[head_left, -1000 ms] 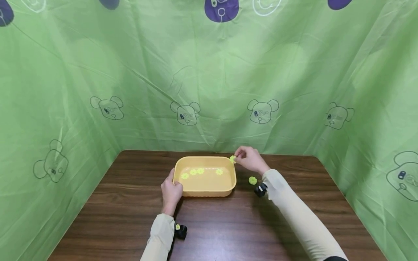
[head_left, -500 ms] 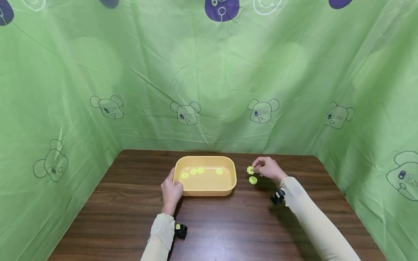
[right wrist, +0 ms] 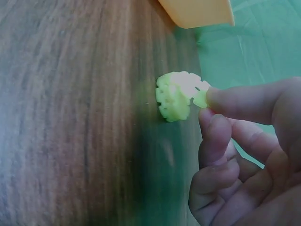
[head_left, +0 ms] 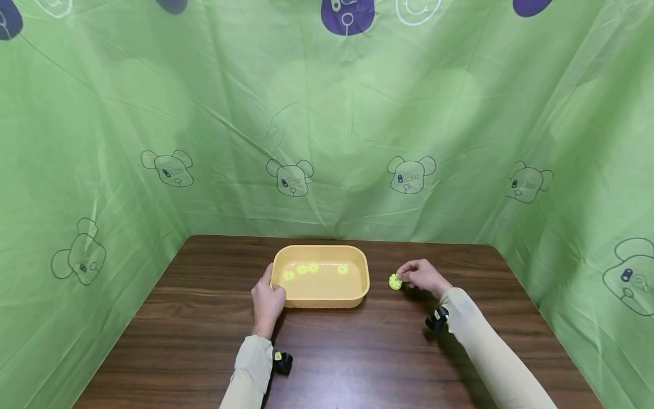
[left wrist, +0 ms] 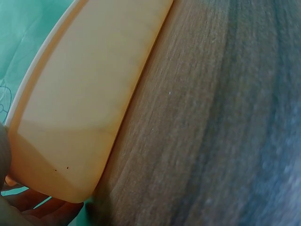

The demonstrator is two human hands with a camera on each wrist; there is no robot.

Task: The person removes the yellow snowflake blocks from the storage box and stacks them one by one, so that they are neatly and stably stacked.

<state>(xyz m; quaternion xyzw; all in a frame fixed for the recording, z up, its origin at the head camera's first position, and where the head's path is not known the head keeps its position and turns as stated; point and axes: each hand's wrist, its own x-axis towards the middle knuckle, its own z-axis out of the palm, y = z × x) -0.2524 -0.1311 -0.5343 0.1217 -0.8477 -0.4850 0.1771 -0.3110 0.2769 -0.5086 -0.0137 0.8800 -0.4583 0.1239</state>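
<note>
A pale orange plastic basin [head_left: 327, 299] stands on the table, with several yellow-green flower-shaped discs [head_left: 342, 268] lying on its floor. My left hand [head_left: 268, 298] grips the basin's left side, thumb over the rim and fingers round the outside. To the right of the basin, my right hand [head_left: 423, 276] pinches a notched flower-shaped disc [right wrist: 201, 97] between thumb and index finger. The pinched disc overlaps a second disc [right wrist: 174, 106] low over the table, so the two look like one clump in the head view. The remaining right fingers curl in.
The dark wood-grain table [head_left: 357, 352] runs up to a green cloth curtain [head_left: 347, 113] with bear drawings, which hangs behind and on both sides. A black wrist camera [head_left: 283, 362] sits at the left cuff, another black camera [head_left: 436, 319] at the right.
My right hand has moved with the pinched disc from the basin's back right corner, rightward and toward me, to the disc lying on the table. The left hand and basin stay put.
</note>
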